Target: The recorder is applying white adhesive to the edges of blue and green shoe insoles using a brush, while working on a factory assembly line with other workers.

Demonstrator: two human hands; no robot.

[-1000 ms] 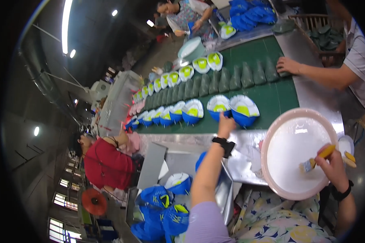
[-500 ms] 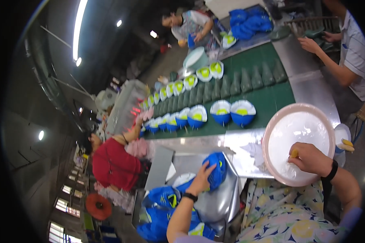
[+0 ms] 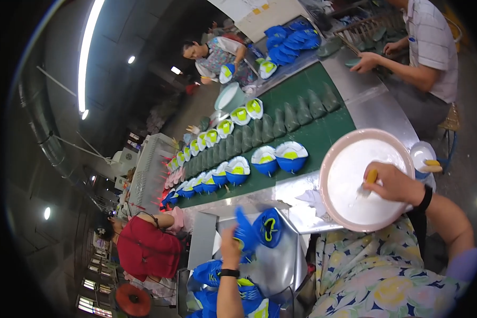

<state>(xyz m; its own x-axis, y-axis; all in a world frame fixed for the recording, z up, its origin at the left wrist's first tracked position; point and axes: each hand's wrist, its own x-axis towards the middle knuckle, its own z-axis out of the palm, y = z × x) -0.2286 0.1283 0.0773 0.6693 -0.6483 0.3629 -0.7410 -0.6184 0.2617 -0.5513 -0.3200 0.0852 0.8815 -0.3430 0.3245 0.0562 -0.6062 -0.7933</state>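
Note:
My right hand [image 3: 389,183] grips a brush [image 3: 372,175] by its yellow handle. The bristle end is down at the white liquid [image 3: 350,167] inside a round pink basin [image 3: 324,185]. On the left, my left hand [image 3: 229,247] is smeared by motion, with a blue shoe upper [image 3: 245,229] in its fingers over a metal tray [image 3: 286,259]. Another blue upper [image 3: 268,228] with a lime-yellow edge lies in the tray just right of it. Several more blue uppers [image 3: 206,273] are heaped below, partly behind my forearm.
Beyond the tray runs a green conveyor belt [image 3: 323,124] with rows of dark foot-shaped lasts [image 3: 278,124] and upturned blue-and-white uppers [image 3: 291,157]. A small white pot [image 3: 422,153] with yellow-handled brushes stands right of the basin. Co-workers are at the left, far side and right.
My left hand has moved left, lifting a blue upper; another lies to its right in the tray. My right hand still holds the brush in the basin. The view has shifted.

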